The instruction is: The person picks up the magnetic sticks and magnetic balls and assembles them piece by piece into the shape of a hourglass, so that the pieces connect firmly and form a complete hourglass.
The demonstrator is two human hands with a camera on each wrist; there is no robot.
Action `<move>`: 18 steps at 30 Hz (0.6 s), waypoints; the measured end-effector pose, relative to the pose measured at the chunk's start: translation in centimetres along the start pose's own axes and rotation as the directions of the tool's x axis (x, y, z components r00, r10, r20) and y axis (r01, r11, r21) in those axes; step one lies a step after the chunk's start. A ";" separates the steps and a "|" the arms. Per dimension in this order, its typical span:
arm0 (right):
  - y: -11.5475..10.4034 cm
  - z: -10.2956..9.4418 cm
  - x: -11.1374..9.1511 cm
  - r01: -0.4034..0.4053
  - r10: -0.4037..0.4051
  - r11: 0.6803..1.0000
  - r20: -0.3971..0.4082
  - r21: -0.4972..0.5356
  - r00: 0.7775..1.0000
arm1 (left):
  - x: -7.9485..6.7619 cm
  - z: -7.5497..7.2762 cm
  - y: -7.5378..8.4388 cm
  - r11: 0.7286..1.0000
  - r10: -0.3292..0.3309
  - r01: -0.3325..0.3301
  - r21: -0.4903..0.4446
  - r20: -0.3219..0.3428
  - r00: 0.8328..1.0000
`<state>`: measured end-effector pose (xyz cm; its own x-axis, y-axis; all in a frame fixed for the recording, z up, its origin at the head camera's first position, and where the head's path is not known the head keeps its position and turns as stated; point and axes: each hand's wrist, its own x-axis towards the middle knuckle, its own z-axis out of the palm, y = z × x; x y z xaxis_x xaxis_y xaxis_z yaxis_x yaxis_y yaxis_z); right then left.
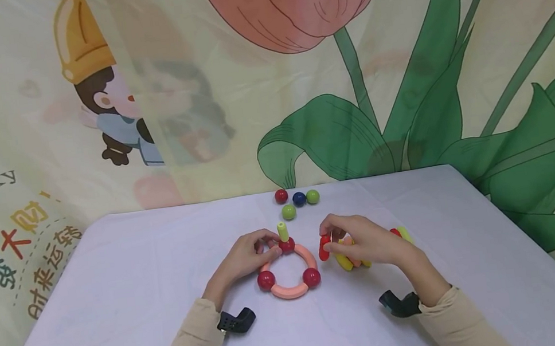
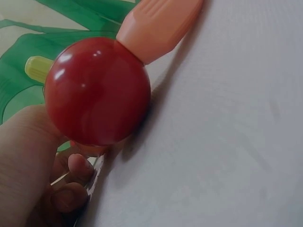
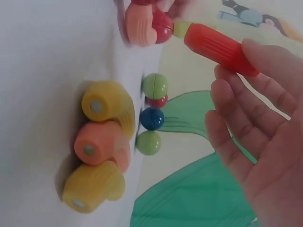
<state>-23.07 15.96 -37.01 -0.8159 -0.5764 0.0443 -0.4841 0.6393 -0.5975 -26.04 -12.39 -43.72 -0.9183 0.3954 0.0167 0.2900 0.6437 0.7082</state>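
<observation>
At the ring's [image 1: 290, 291] left side, the left hand [image 1: 246, 255] pinches its far red ball [image 1: 287, 246], which bears a light-green stick [image 1: 282, 231]. Beyond the ring sit four loose balls [image 1: 289, 212]. Right of the ring, a red stick [image 1: 323, 247] is gripped between the right hand's [image 1: 363, 237] thumb and fingers, near yellow pieces [image 1: 343, 262].

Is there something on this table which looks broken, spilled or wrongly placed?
Nothing stands out. The red-and-pink ring shows no visible break, though the left hand hides part of it. The right hand pinches an intact-looking red stick, and four loose balls rest farther back on the table.
</observation>
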 end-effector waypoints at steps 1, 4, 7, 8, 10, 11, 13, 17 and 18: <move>-0.2 0.1 0.0 -0.003 0.003 1.000 0.001 -0.001 1.000 | 0.0 0.0 0.0 1.000 0.003 -0.003 0.000 0.000 1.000; -0.6 0.4 0.1 0.005 -0.005 1.000 0.013 -0.006 1.000 | 0.0 0.0 0.0 1.000 0.009 -0.009 -0.006 -0.004 1.000; -1.0 0.7 0.1 0.015 -0.014 1.000 0.031 -0.012 0.999 | 0.0 0.0 0.1 1.000 0.010 -0.010 -0.011 -0.008 1.000; -1.1 0.8 0.2 0.025 -0.024 1.000 0.035 -0.014 0.999 | 0.0 0.0 0.1 1.000 0.009 -0.009 -0.013 -0.008 1.000; -1.2 0.9 0.2 0.029 -0.028 0.999 0.043 -0.019 0.999 | 0.0 0.0 0.1 1.000 0.005 -0.005 -0.014 -0.009 1.000; -1.3 1.0 0.2 0.029 -0.028 0.999 0.045 -0.019 0.999 | 0.0 0.1 0.1 1.000 0.003 -0.003 -0.015 -0.008 1.000; -1.5 1.0 0.1 0.038 -0.037 0.999 0.049 -0.016 0.998 | 0.1 0.1 0.1 1.000 -0.003 0.003 -0.016 -0.008 1.000; -1.8 1.1 0.1 0.056 -0.056 0.998 0.066 -0.004 0.996 | 0.0 0.1 0.1 1.000 -0.008 0.008 -0.020 -0.008 1.000; -1.8 1.1 0.1 0.062 -0.062 0.998 0.069 -0.004 0.996 | 0.0 0.1 0.0 1.000 -0.009 0.008 -0.020 -0.009 1.000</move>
<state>-21.94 14.14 -36.79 -0.7608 -0.6485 0.0261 -0.5354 0.6043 -0.5900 -26.01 -12.29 -43.76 -0.9233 0.3837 0.0171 0.2767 0.6336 0.7225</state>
